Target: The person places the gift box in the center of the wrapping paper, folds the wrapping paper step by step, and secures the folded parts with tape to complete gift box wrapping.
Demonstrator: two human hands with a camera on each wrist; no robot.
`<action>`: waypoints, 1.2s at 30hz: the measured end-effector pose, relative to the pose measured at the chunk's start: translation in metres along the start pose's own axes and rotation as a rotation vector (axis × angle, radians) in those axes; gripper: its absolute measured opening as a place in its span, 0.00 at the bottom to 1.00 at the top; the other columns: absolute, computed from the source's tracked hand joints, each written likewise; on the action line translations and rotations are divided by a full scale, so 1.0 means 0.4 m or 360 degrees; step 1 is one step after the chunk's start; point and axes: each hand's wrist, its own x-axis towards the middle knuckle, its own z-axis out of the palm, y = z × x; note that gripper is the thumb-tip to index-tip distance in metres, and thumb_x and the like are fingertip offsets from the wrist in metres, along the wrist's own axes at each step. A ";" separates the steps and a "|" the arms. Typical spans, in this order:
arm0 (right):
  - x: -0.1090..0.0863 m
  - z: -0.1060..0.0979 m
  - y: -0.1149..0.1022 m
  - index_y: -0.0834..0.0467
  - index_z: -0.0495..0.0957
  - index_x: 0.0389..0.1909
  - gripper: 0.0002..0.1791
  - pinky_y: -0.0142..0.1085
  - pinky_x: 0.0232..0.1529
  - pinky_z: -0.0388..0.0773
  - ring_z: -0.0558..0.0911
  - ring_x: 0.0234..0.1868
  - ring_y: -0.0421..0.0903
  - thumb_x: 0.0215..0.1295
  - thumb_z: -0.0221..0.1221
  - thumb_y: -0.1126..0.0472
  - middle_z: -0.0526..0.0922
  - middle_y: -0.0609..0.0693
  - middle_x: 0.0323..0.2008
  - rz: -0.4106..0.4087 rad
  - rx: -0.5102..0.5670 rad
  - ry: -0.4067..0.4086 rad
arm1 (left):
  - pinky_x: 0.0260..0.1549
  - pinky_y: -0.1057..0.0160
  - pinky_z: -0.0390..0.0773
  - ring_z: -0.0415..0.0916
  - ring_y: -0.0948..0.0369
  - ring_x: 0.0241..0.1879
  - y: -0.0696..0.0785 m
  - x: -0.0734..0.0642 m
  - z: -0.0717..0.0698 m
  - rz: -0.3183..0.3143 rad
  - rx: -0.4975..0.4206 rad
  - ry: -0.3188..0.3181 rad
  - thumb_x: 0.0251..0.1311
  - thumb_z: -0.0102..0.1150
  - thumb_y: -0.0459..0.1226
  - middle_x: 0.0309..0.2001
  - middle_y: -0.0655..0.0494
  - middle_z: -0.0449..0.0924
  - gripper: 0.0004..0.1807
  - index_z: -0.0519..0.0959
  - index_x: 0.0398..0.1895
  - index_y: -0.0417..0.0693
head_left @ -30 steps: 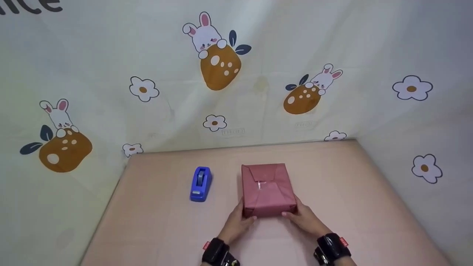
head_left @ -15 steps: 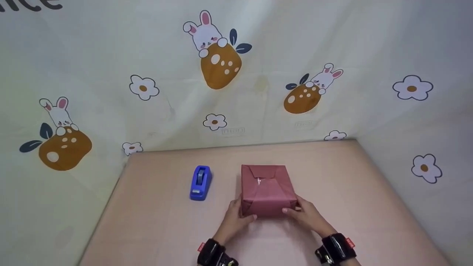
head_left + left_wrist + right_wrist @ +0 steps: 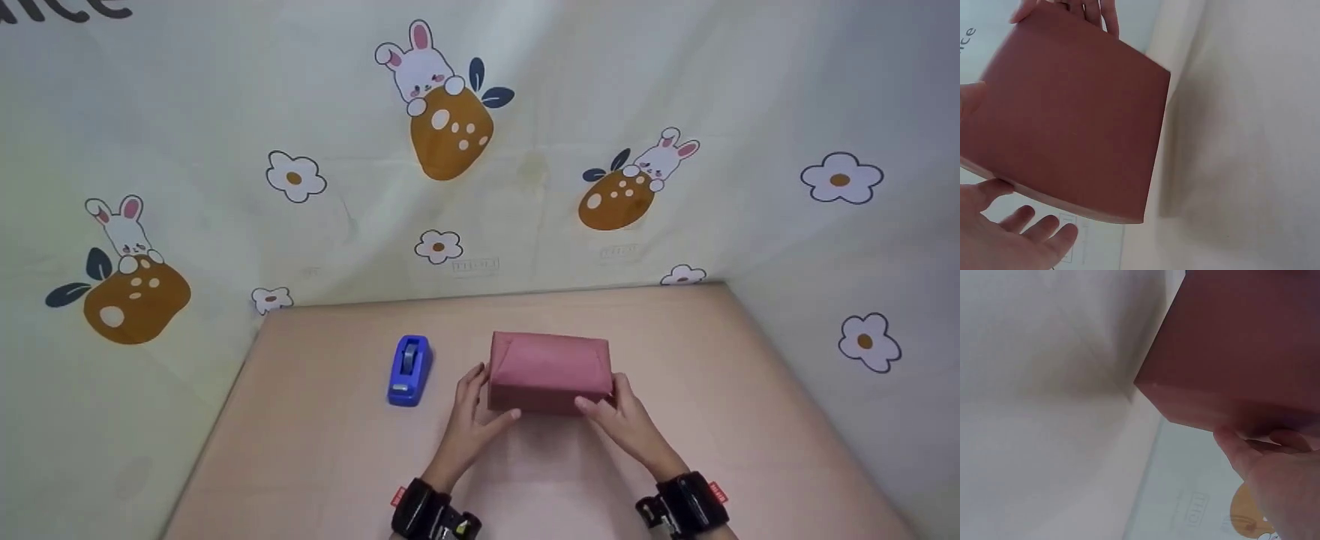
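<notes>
A box wrapped in dusky pink paper (image 3: 551,367) is held tilted above the table, a smooth side facing up and another facing the person. My left hand (image 3: 465,431) is at its left side, thumb by the lower front edge. In the left wrist view, one finger of the left hand (image 3: 1010,236) touches the box's edge while the others stand off it. On the right side my right hand (image 3: 630,427) grips the box, thumb on the front; the right wrist view shows its fingers (image 3: 1230,441) against an edge. A blue tape dispenser (image 3: 409,371) stands left of the box.
The table (image 3: 322,450) has a pale pink cover. Behind it and along both sides hangs a light cloth (image 3: 540,90) printed with rabbits and flowers. Both wrists wear black camera bands (image 3: 686,502).
The box has been turned so its taped, folded side tips away and a smooth side faces up. Its near edge has risen. The left fingers have spread; the dispenser has stayed put.
</notes>
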 end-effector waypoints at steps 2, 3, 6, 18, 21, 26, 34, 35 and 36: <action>-0.001 0.003 -0.007 0.63 0.58 0.55 0.30 0.52 0.67 0.57 0.61 0.67 0.61 0.58 0.62 0.56 0.64 0.65 0.62 -0.0056 0.0039 -0.0006 | 0.65 0.41 0.52 0.46 0.45 0.71 0.004 0.002 -0.001 0.0025 -0.0063 0.0011 0.54 0.64 0.43 0.72 0.45 0.47 0.41 0.57 0.69 0.46; -0.001 0.005 -0.009 0.64 0.58 0.55 0.30 0.53 0.67 0.56 0.61 0.67 0.62 0.58 0.62 0.59 0.63 0.66 0.62 -0.0099 0.0061 -0.0011 | 0.65 0.41 0.52 0.46 0.45 0.71 0.004 0.003 -0.001 0.0032 -0.0099 0.0009 0.55 0.63 0.43 0.73 0.46 0.47 0.40 0.56 0.69 0.47; -0.005 0.011 -0.011 0.66 0.58 0.54 0.27 0.53 0.66 0.59 0.65 0.64 0.60 0.59 0.60 0.64 0.66 0.65 0.58 -0.0221 0.0088 0.0004 | 0.63 0.38 0.54 0.49 0.43 0.70 0.003 0.002 -0.004 0.0038 -0.0178 -0.0001 0.59 0.59 0.42 0.72 0.46 0.49 0.37 0.54 0.70 0.50; 0.015 0.030 -0.014 0.64 0.62 0.59 0.23 0.54 0.65 0.59 0.67 0.62 0.57 0.67 0.53 0.60 0.68 0.60 0.58 -0.0169 0.0119 0.0040 | 0.57 0.49 0.69 0.66 0.48 0.59 -0.005 0.009 -0.024 0.0004 -0.0116 0.0097 0.63 0.54 0.44 0.62 0.43 0.62 0.33 0.57 0.70 0.52; 0.025 0.036 -0.011 0.61 0.58 0.66 0.29 0.48 0.62 0.65 0.68 0.61 0.55 0.67 0.53 0.56 0.65 0.59 0.60 -0.0004 0.0157 -0.0012 | 0.49 0.56 0.73 0.71 0.52 0.50 -0.011 0.014 -0.026 -0.0068 -0.0059 0.0127 0.62 0.55 0.44 0.57 0.42 0.64 0.34 0.57 0.70 0.49; 0.042 0.051 0.002 0.59 0.56 0.69 0.33 0.35 0.53 0.69 0.71 0.55 0.49 0.66 0.54 0.55 0.66 0.57 0.58 0.0211 0.0179 -0.0066 | 0.52 0.53 0.74 0.74 0.49 0.48 -0.023 0.019 -0.030 -0.0240 -0.0051 0.0137 0.62 0.55 0.46 0.54 0.38 0.64 0.36 0.56 0.70 0.47; 0.059 0.091 0.044 0.66 0.53 0.69 0.36 0.46 0.65 0.61 0.65 0.64 0.56 0.67 0.53 0.52 0.61 0.64 0.67 0.0274 0.0263 -0.0117 | 0.60 0.48 0.66 0.64 0.43 0.62 -0.054 0.021 -0.032 -0.0334 -0.0156 0.0123 0.64 0.52 0.42 0.63 0.32 0.62 0.34 0.55 0.69 0.39; 0.059 0.095 0.050 0.66 0.53 0.69 0.36 0.48 0.66 0.59 0.64 0.65 0.57 0.67 0.53 0.52 0.60 0.65 0.67 0.0278 0.0256 -0.0122 | 0.61 0.47 0.65 0.63 0.42 0.63 -0.044 0.015 -0.033 -0.0349 -0.0151 0.0112 0.65 0.52 0.41 0.64 0.32 0.61 0.33 0.55 0.69 0.38; 0.059 0.100 0.054 0.67 0.52 0.69 0.36 0.49 0.66 0.59 0.64 0.66 0.58 0.67 0.52 0.52 0.60 0.66 0.67 0.0281 0.0254 -0.0129 | 0.61 0.47 0.64 0.61 0.42 0.64 -0.049 0.013 -0.034 -0.0357 -0.0132 0.0101 0.65 0.51 0.42 0.64 0.32 0.60 0.33 0.55 0.69 0.37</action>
